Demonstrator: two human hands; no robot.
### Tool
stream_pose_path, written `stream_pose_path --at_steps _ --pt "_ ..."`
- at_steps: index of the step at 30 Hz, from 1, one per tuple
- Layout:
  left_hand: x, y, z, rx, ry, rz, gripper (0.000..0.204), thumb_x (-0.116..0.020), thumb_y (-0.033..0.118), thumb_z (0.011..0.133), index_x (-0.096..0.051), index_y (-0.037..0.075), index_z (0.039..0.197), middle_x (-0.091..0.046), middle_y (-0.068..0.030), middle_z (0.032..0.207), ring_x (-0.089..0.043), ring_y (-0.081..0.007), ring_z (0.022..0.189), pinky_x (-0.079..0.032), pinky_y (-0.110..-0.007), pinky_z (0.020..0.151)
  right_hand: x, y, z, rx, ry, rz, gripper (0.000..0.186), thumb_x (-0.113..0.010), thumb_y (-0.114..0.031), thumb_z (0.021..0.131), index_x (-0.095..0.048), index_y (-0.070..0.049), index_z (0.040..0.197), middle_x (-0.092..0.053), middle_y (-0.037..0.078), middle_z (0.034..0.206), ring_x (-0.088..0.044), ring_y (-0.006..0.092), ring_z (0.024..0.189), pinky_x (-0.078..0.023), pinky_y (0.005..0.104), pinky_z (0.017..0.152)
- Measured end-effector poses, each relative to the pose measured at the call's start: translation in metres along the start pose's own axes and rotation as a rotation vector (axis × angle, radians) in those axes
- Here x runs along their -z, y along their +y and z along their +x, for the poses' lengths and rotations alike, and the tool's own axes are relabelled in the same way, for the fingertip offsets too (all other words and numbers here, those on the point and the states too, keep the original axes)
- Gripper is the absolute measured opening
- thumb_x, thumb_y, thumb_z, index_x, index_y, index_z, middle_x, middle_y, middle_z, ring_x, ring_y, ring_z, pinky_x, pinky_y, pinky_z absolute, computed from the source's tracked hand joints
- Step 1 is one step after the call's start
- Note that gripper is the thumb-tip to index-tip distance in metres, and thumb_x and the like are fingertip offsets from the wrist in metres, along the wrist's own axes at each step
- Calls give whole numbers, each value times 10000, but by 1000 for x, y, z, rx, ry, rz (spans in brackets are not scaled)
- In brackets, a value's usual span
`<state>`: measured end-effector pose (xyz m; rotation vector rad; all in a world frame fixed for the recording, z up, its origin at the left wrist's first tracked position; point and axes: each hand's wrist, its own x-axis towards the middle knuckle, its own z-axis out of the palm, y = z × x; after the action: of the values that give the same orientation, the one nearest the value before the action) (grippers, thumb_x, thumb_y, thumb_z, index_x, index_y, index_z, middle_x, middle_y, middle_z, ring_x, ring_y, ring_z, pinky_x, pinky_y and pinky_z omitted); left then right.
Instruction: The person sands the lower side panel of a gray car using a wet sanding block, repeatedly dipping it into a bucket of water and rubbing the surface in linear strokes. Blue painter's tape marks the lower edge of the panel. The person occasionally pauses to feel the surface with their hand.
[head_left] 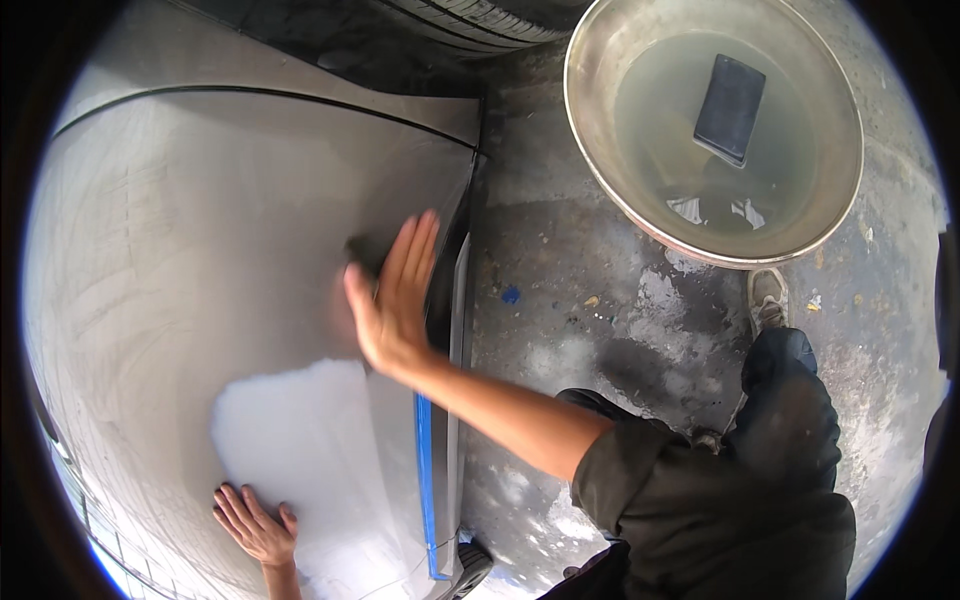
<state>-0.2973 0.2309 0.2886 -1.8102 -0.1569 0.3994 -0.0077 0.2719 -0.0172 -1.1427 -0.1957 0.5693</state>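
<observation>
My right hand lies flat against a grey car body panel, fingers straight and together. It presses a dark pad onto the panel; only the pad's edge shows past my thumb. My left hand rests with spread fingers on a white primed patch low on the same panel and holds nothing. A strip of blue tape runs along the panel's edge just under my right forearm.
A wide metal basin of cloudy water stands on the stained concrete floor, with a dark block lying in it. A tyre shows at the top. My shoe and dark trouser leg are beside the basin.
</observation>
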Motion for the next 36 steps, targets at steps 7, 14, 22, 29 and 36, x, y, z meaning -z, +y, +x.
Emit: stream_pose_path --at_steps 7,14,22,29,36 --pt "-2 1 1 -1 11 25 666 -347 439 1097 -404 -44 1551 -393 -309 1605 -378 -491 1498 -294 -640 1217 14 1 30 15 16 -21 1015 -284 -654 1070 96 121 1604 170 339 1687 157 435 1590 73 534 1280" --pt "-1 2 -4 6 -2 22 665 -357 443 1096 -404 -37 1554 -400 -307 1601 -385 -493 1493 -290 -637 1220 22 -9 54 288 -46 -198 937 -376 -517 1090 49 139 1605 124 371 1680 107 504 1578 -10 625 1269" --pt "-1 0 -2 -6 16 21 666 -355 450 1094 -418 -33 1548 -419 -303 1589 -395 -481 1491 -292 -637 1220 16 4 -20 466 -212 -242 1053 -462 -590 1034 75 99 1622 128 352 1689 109 497 1580 -15 640 1264" --pt "2 6 0 2 26 -6 679 -368 455 1091 -404 -46 1548 -398 -311 1599 -385 -496 1489 -285 -638 1223 28 -35 28 509 -136 -289 1125 -756 -384 914 -60 198 1578 16 420 1664 17 556 1568 -45 608 1281" --pt "1 5 -19 13 -23 -31 654 -420 424 1051 -497 -68 1475 -493 -319 1528 -425 -490 1467 -272 -632 1228 24 -51 18 679 -467 -493 1234 -857 -462 800 -148 167 1590 -66 396 1674 -44 544 1574 -105 603 1279"
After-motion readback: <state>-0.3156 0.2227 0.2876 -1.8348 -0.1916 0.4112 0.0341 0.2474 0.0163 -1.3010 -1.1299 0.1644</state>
